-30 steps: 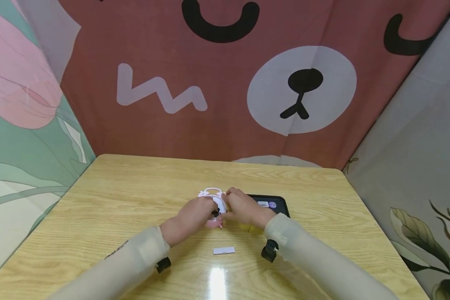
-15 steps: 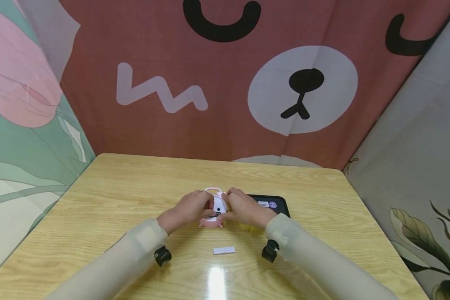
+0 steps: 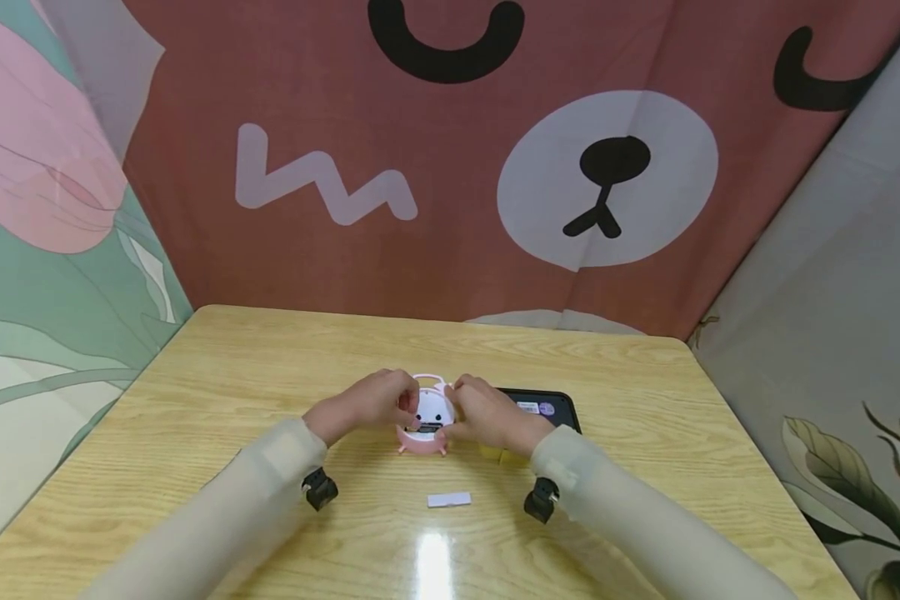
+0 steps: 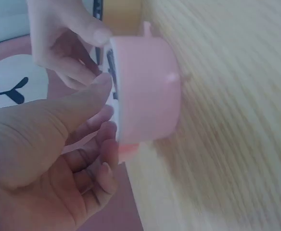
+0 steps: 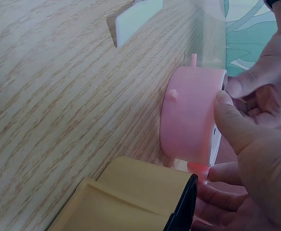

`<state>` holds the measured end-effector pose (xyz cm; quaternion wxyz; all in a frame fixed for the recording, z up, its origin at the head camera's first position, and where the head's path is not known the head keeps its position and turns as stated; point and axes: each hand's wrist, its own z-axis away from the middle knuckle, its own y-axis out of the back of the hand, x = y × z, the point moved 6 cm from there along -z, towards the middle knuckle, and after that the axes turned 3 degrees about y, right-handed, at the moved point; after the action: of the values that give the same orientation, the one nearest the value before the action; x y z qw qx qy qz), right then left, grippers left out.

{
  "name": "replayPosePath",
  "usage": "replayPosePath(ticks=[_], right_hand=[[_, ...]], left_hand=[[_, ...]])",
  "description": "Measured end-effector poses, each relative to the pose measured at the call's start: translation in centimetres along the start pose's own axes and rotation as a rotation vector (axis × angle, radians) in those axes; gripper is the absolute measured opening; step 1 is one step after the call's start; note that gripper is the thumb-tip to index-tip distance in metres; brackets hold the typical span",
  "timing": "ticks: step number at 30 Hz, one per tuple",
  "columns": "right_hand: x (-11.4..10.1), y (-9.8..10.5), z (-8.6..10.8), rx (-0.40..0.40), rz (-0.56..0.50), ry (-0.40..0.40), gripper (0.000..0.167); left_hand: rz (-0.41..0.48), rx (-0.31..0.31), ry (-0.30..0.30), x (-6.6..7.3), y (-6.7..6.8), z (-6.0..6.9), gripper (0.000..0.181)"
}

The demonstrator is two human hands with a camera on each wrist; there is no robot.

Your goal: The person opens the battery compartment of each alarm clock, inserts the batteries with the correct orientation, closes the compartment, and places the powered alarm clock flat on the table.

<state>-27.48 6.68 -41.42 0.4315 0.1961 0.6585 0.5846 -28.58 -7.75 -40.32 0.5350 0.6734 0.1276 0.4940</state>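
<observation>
A pink round clock with a white side and a handle (image 3: 422,447) lies on the wooden table, its white side up in the head view. That side has two black dots and a dark slot (image 3: 423,427). My right hand (image 3: 491,415) grips the clock's right edge, thumb on the rim and fingers around the far side. At the left edge is my left hand (image 3: 363,405), fingers loosely curled. In the left wrist view its thumb lies close beside the pink clock (image 4: 147,91) near the slot; whether it touches cannot be told. I see nothing held in this hand.
A small white flat strip (image 3: 448,500) lies on the table nearer me. Right of the clock, partly behind my right hand, is a black-topped object (image 3: 562,408) with labels and a yellow lower part (image 5: 135,192). Patterned cloths hang behind and at both sides.
My left hand has drawn back leftward from over the clock's white side, uncovering both dots and the slot. The right hand has kept its grip, and the clock lies where it was.
</observation>
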Motion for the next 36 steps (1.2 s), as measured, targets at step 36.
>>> replayPosePath(ticks=[36], right_hand=[[0.0,0.4,-0.1,0.011,0.005,0.028,0.036]], left_hand=[[-0.066,-0.299,0.213,-0.5,-0.2,-2.7,0.036]])
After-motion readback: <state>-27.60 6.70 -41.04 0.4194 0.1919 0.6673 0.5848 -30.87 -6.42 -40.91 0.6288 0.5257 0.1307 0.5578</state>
